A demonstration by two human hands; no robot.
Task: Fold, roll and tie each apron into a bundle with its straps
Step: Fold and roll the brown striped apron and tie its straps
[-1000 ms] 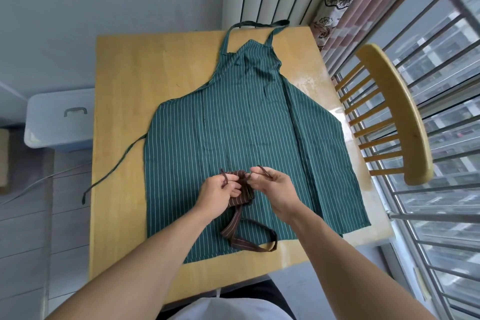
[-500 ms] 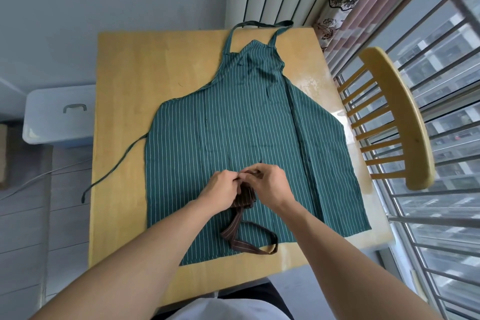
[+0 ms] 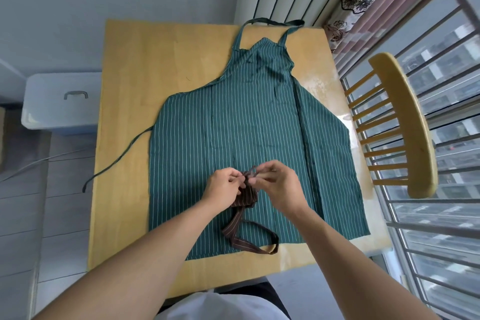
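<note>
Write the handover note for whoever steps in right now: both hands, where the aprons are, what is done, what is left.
Left hand: pinching a thin strap at the top of the brown apron bundle.
Right hand: fingers curled on the other strap end, opposite the left.
Brown bundle: rolled up, sitting on the green striped apron; its neck loop trails toward the near table edge.
Green apron: flat and unfolded on the wooden table, one waist strap hanging off the left side.
Done: brown apron folded and rolled.
Left: finish its knot, then fold, roll and tie the green one.
</note>
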